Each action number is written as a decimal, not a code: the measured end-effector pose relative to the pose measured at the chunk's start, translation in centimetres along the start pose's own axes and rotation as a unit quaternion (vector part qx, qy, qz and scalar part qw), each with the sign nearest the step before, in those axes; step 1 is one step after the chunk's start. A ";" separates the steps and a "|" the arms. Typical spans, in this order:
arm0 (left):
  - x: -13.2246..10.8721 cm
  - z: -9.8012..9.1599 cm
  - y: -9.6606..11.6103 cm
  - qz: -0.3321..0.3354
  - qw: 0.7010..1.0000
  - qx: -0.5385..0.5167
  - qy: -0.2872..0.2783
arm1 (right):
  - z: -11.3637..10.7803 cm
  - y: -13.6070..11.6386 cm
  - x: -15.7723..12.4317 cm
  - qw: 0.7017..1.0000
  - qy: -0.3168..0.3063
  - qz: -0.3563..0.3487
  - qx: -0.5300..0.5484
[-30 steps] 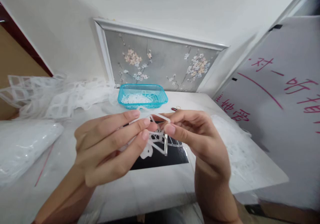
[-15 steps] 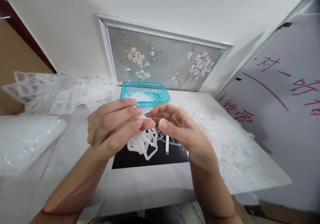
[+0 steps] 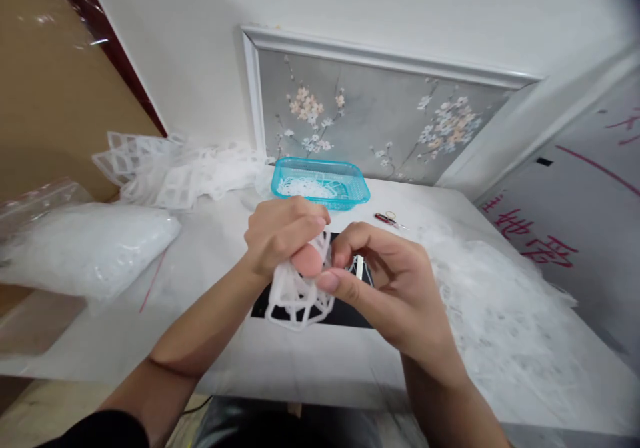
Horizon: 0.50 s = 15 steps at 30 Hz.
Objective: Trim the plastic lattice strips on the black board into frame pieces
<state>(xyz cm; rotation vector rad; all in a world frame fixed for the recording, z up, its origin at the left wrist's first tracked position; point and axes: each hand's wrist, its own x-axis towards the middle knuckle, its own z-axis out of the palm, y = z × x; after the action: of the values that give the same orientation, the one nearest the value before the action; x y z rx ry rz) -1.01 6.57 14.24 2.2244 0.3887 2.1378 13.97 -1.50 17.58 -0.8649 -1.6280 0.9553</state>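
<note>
My left hand (image 3: 285, 235) is closed around a bundle of white openwork plastic frames (image 3: 299, 308), its thumb lying across them. The frames hang below the fist over a black mat (image 3: 350, 315). On their right side my right hand (image 3: 395, 281) has its fingers curled, with thumb and forefinger tips at the frames' edge. What lies between those two tips is partly hidden. Behind the right fingers, a short white bar (image 3: 359, 267) and thin clear plastic loops show in part.
Behind the hands stands a blue plastic basket (image 3: 320, 201) with small white pieces inside. More white frames (image 3: 175, 168) are heaped at the back left, near a filled clear bag (image 3: 95, 245). A red-handled tool (image 3: 387, 219) lies right of the basket. Translucent plastic pieces (image 3: 500, 315) cover the right side.
My left hand has rolled over and its thumb now presses on the frames. My right fingers have come in to the frames' edge. The view has swung left, and the red-handled tool now shows.
</note>
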 end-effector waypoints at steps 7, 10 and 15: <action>-0.6 0.8 -1.1 0.228 0.972 0.028 0.058 | 0.1 -1.0 -0.5 0.999 -0.014 0.022 -0.046; -0.6 0.6 -1.1 0.223 0.973 -0.001 0.057 | 0.1 -1.3 -0.7 0.998 -0.018 0.021 -0.060; -0.2 0.1 -0.8 0.189 0.982 0.013 0.025 | 0.0 -1.2 -0.9 0.997 -0.013 0.018 -0.073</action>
<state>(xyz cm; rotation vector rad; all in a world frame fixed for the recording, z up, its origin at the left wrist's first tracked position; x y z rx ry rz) -1.04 7.28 13.86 2.4250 -0.0096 2.3760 14.07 -2.81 18.33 -0.9869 -1.7272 0.8830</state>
